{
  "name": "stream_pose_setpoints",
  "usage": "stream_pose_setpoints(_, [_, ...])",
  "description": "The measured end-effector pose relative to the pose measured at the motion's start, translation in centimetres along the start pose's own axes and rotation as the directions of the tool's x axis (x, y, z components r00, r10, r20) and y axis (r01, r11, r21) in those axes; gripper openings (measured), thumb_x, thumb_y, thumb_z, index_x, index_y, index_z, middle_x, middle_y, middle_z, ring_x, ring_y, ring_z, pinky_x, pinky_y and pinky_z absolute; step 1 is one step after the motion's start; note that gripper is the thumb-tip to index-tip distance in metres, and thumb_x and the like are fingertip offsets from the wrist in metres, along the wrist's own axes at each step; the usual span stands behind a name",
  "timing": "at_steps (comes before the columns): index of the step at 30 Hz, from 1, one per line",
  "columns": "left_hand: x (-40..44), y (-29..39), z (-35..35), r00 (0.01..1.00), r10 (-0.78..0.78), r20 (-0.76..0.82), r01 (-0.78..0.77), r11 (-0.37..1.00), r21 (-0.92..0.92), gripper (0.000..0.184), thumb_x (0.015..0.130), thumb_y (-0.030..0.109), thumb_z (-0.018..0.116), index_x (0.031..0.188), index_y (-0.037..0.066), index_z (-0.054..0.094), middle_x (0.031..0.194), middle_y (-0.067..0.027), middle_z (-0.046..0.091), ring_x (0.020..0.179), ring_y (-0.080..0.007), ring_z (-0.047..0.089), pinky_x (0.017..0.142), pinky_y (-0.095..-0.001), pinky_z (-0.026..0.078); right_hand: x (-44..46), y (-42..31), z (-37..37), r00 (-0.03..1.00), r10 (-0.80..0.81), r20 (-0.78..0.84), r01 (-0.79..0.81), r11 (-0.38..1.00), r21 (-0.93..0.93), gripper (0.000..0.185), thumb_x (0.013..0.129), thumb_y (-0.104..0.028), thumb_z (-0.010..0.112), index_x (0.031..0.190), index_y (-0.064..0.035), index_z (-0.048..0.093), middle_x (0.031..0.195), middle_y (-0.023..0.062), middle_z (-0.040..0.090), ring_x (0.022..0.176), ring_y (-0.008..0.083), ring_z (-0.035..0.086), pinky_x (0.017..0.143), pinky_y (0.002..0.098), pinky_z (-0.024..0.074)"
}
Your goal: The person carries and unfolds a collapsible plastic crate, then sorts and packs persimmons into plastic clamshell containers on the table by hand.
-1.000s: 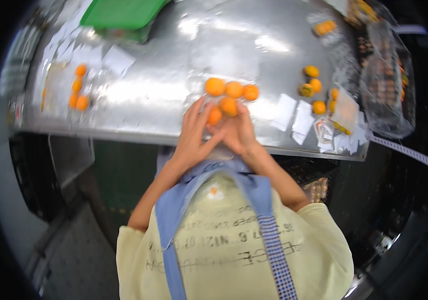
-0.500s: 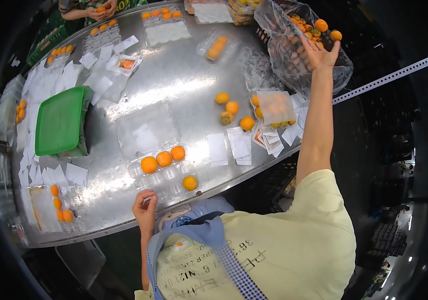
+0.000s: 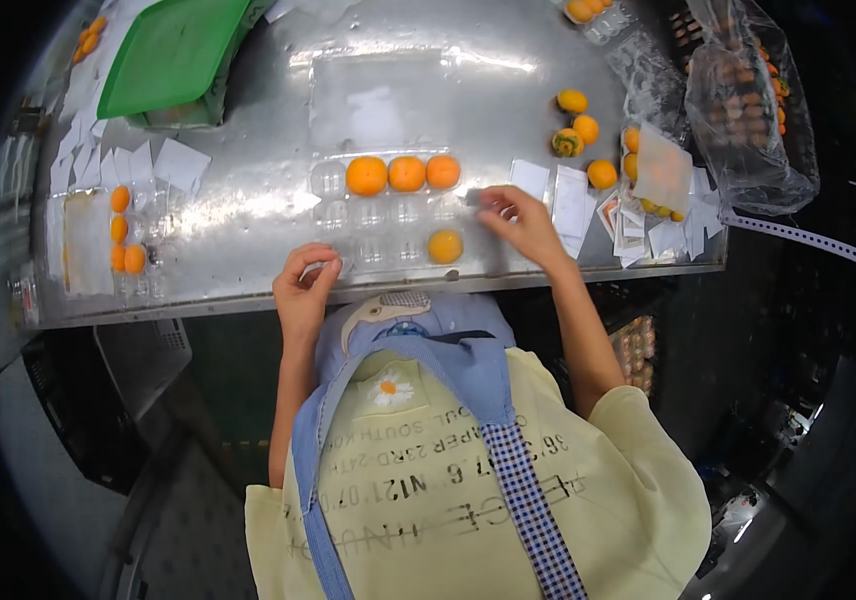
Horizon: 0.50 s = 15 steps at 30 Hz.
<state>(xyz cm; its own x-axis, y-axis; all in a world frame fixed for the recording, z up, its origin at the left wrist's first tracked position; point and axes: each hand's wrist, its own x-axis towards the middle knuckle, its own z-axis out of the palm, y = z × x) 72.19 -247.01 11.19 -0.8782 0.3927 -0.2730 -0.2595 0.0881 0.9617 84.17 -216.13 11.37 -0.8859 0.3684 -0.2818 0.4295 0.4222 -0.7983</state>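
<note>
A clear plastic clamshell tray lies on the metal table in front of me, its lid folded open away from me. Three orange persimmons fill part of its far row, and a yellower persimmon sits at the near right corner. My left hand is closed, thumb and fingers pinched at the tray's near left corner. Just past the tray's right side, my right hand has its fingers curled together. A small grey blur shows at its fingertips; I cannot tell what it is.
Loose persimmons and a filled pack stand to the right, near white slips. A plastic-lined crate of persimmons is at the far right. On the left are a green-lidded bin and another part-filled tray.
My right hand has come back from the bagged crate to the tray's right side, its fingers going from spread to curled. The view has turned toward the tray; my left hand stays at its corner.
</note>
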Motion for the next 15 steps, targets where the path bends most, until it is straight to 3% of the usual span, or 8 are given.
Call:
stream_pose_setpoints(1, [0.0,0.0,-0.1,1.0,-0.008,-0.003,0.008,1.0,-0.01,0.01,0.08,-0.001,0.066,0.09,0.003,0.066,0.104,-0.004,0.059,0.092,-0.0108,0.057,0.074,-0.0228,0.047,-1.0,-0.9,1.2,1.0,-0.008,0.004,0.008,0.995,-0.097,0.035,0.076,-0.022,0.071,0.106,-0.0058,0.063,0.097,0.009,0.063,0.084,0.0205,0.059,0.076,0.032,0.0485])
stream_pose_setpoints(3, [0.2,-0.1,0.0,0.999,-0.035,-0.013,0.035,0.999,-0.01,0.01,0.081,-0.001,0.066,0.09,0.002,0.065,0.1,-0.0029,0.06,0.09,-0.0093,0.056,0.073,-0.0223,0.047,-2.2,-0.7,3.8,0.934,-0.353,-0.053,0.327,0.906,-0.269,0.042,0.071,-0.023,0.074,0.108,-0.0073,0.061,0.101,0.0108,0.06,0.093,0.0283,0.056,0.082,0.0371,0.0457])
stream_pose_setpoints(4, [0.3,-0.1,0.1,0.998,-0.053,-0.013,0.053,0.999,-0.007,0.01,0.081,-0.001,0.066,0.09,0.002,0.065,0.099,-0.0026,0.061,0.089,-0.0091,0.056,0.073,-0.0222,0.047,-2.8,-2.1,4.4,0.947,-0.322,-0.011,0.304,0.903,-0.304,0.049,0.067,-0.021,0.076,0.11,-0.0081,0.059,0.106,0.0106,0.058,0.1,0.0312,0.052,0.085,0.039,0.0425])
stream_pose_setpoints(7, [0.6,0.1,0.4,0.993,-0.114,0.015,0.113,0.993,0.023,0.012,0.083,0.003,0.065,0.095,0.002,0.065,0.091,-0.001,0.063,0.085,-0.0079,0.056,0.073,-0.0218,0.046,-3.3,-2.1,6.1,0.956,-0.293,0.002,0.267,0.87,-0.414,0.051,0.064,-0.02,0.077,0.11,-0.0084,0.059,0.108,0.0095,0.057,0.1,0.0301,0.051,0.084,0.0388,0.0419])
stream_pose_setpoints(12, [0.9,0.0,1.0,0.984,-0.14,0.115,0.14,0.99,0.003,0.014,0.086,0.007,0.063,0.099,0.003,0.064,0.091,-0.001,0.063,0.08,-0.0068,0.055,0.07,-0.0216,0.044,-3.4,-1.6,5.7,0.93,-0.365,-0.034,0.32,0.853,-0.413,0.05,0.062,-0.02,0.08,0.106,-0.0071,0.061,0.106,0.0089,0.059,0.096,0.0266,0.054,0.082,0.0345,0.0437])
stream_pose_setpoints(15, [0.9,0.1,1.2,0.982,-0.127,0.142,0.131,0.991,-0.016,0.013,0.086,0.008,0.063,0.099,0.004,0.064,0.092,-0.0006,0.064,0.079,-0.0061,0.054,0.068,-0.0208,0.044,-4.1,-1.2,5.7,0.978,-0.169,-0.123,0.173,0.985,0.025,0.048,0.067,-0.013,0.079,0.111,-0.0057,0.059,0.107,0.0082,0.059,0.097,0.0202,0.057,0.083,0.0306,0.0456])
